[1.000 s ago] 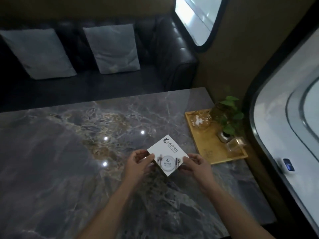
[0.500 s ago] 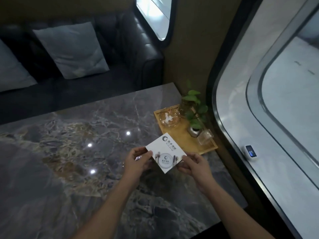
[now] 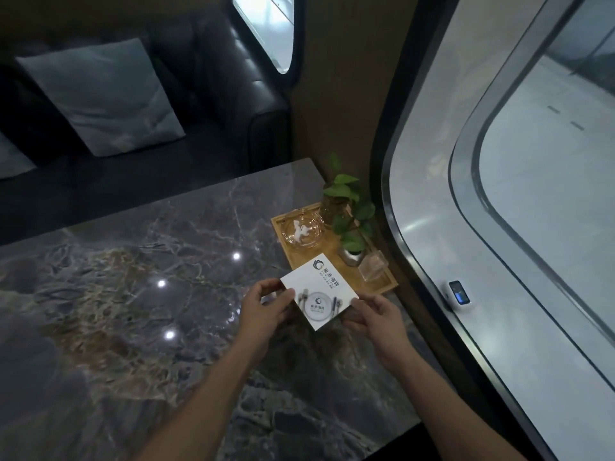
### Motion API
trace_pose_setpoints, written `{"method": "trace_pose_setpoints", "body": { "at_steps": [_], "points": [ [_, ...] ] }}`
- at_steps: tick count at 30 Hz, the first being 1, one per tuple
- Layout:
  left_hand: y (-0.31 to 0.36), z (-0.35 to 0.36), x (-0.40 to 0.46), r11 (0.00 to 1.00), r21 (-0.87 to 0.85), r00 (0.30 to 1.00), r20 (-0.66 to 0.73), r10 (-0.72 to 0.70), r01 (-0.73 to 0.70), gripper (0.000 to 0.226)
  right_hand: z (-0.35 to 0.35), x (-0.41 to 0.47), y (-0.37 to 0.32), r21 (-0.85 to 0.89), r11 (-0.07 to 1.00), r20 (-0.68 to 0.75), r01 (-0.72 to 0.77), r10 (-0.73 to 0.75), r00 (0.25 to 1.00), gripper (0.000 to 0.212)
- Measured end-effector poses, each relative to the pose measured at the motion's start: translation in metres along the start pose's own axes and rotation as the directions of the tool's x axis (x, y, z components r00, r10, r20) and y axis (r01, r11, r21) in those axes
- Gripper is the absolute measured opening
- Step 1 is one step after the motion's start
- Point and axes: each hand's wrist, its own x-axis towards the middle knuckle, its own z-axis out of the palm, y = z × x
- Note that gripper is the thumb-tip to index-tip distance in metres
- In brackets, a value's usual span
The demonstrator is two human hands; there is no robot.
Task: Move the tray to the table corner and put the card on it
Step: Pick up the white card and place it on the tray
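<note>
A white square card (image 3: 318,291) with a logo and a printed plate picture is held above the dark marble table (image 3: 133,294). My left hand (image 3: 263,309) pinches its left corner and my right hand (image 3: 377,319) holds its lower right edge. The card's far corner overlaps the near end of a wooden tray (image 3: 336,257), which lies along the table's right edge by the wall. On the tray stand a glass ashtray (image 3: 303,229), a green plant in a small pot (image 3: 349,239) and a small glass bottle (image 3: 372,271).
A dark leather sofa (image 3: 213,104) with grey cushions (image 3: 100,94) runs behind the table. A curved window frame (image 3: 409,247) rises at the right, with a small blue-lit device (image 3: 459,292) on it. The table's right edge lies close to the wall.
The view has swung to the right and closer to the tray. Both hands have carried the card toward the tray, so its far corner now overlaps the tray's near end.
</note>
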Motion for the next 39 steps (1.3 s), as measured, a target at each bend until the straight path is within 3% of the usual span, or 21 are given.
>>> {"method": "trace_pose_setpoints", "body": {
  "at_steps": [10,17,39],
  "points": [
    [0.007,0.02,0.012,0.972,0.206,0.991,0.09,0.097,-0.113,0.04,-0.008,0.024,-0.002,-0.025,0.999,-0.061,0.024,-0.026,0.998,0.014],
    [0.006,0.024,0.035,0.947,0.305,0.992,0.105,0.075,-0.104,0.049,-0.007,0.038,-0.003,-0.08,0.997,-0.079,0.01,-0.016,0.997,0.018],
    [-0.002,0.043,0.075,0.889,0.447,0.995,0.061,0.075,-0.095,0.047,-0.002,0.067,-0.005,-0.223,0.974,-0.198,-0.025,-0.021,0.98,0.022]
  ]
}}
